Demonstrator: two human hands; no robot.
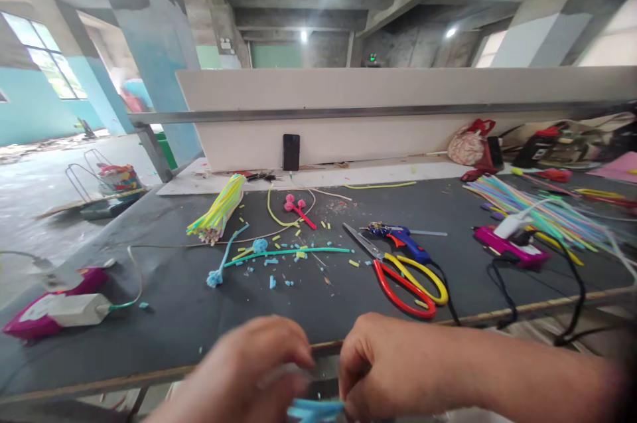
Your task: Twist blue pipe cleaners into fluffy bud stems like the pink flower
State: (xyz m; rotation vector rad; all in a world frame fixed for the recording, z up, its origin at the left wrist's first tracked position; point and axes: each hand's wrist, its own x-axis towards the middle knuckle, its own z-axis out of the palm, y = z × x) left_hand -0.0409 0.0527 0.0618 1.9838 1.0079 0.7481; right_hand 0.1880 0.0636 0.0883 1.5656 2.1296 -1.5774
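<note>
At the table's front edge my right hand [371, 366] is closed, its thumb and fingers pinching a bundle of light-blue pipe cleaners [316, 411] cut off by the bottom of the view. Just left of it my left hand [253, 366] is blurred by motion, its curved fingers apart with nothing visible between them. Its lower part is near the blue bundle; contact there cannot be made out. Beyond my hands lie a blue pipe-cleaner piece with fluffy ends [215, 277], a teal pipe cleaner [298, 251] and scattered blue and yellow clippings.
Scissors [405, 280] with red and yellow handles lie beside a blue glue gun [405, 242]. Pipe-cleaner bundles lie at left [219, 210] and right [527, 210]. Magenta power strips [512, 247] with cables sit at both sides. A phone [291, 152] leans against the back board.
</note>
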